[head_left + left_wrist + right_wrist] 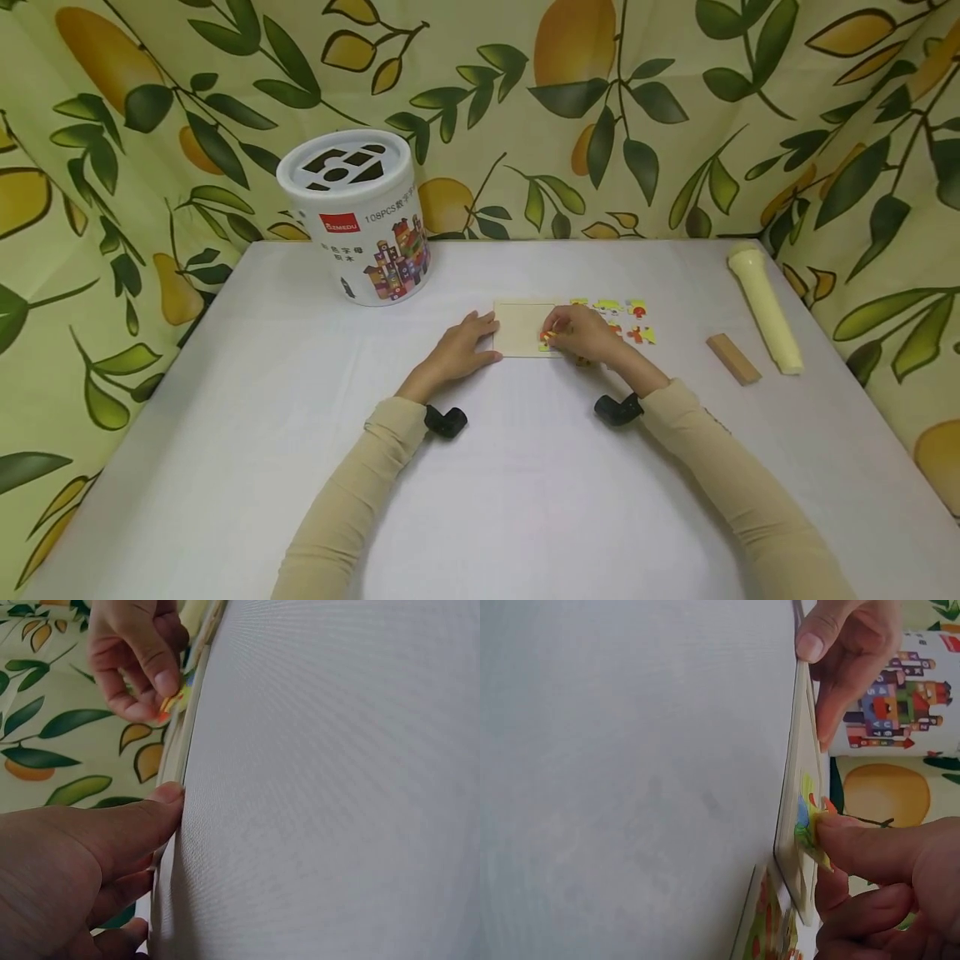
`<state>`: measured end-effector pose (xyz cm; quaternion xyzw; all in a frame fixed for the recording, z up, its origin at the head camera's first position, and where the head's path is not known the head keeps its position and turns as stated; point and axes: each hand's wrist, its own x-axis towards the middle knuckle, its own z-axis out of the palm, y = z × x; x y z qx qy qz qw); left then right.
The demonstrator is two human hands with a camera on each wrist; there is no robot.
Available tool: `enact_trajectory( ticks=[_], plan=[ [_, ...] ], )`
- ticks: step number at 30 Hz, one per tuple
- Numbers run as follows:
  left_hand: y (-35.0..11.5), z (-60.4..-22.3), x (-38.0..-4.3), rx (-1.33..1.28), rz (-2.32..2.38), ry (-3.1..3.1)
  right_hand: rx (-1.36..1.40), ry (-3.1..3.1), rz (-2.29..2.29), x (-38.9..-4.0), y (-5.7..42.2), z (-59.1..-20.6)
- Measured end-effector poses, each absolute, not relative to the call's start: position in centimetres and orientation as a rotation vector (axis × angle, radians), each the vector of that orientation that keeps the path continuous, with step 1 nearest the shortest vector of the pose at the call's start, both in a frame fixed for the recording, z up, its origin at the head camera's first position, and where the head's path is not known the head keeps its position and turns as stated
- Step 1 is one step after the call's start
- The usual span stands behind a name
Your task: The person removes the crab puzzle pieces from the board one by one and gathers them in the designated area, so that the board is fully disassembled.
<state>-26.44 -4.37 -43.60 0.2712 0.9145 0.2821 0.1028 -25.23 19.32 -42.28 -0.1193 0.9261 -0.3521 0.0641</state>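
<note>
A pale wooden puzzle board (517, 323) lies flat near the middle of the table. My left hand (456, 348) holds its left end, the thumb at the near corner and the fingers along the side. Over the board's right part, my right hand (587, 335) pinches a small colourful jigsaw piece (807, 825) between thumb and fingers. That piece is tilted, close over the board's surface, in the right wrist view. Several loose jigsaw pieces (640, 335) in yellow, red and green lie right of the board, some hidden behind my right hand.
A large white block bucket (360, 225) with a shape-sorter lid stands at the back left. On the right lie a brown wooden block (733, 359) and a cream-coloured rod (767, 312) with a wider end. A fruit-patterned curtain (480, 117) hangs behind the table.
</note>
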Motion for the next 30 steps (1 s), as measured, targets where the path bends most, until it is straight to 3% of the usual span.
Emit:
enact_trajectory(
  ticks=[14,22,30],
  plan=[
    [-4.2,-43.4,-26.3,0.823,0.829,2.689,-0.155,2.705,-1.267,-24.2,23.7,-41.4],
    [-5.2,-43.1,-26.2,0.789,0.815,2.708,-0.021,2.74,-1.111,-21.2,30.1,-40.2],
    [-5.9,-43.2,-26.4,0.784,0.829,2.713,0.024,2.785,-0.913,-20.9,31.0,-41.6]
  ],
)
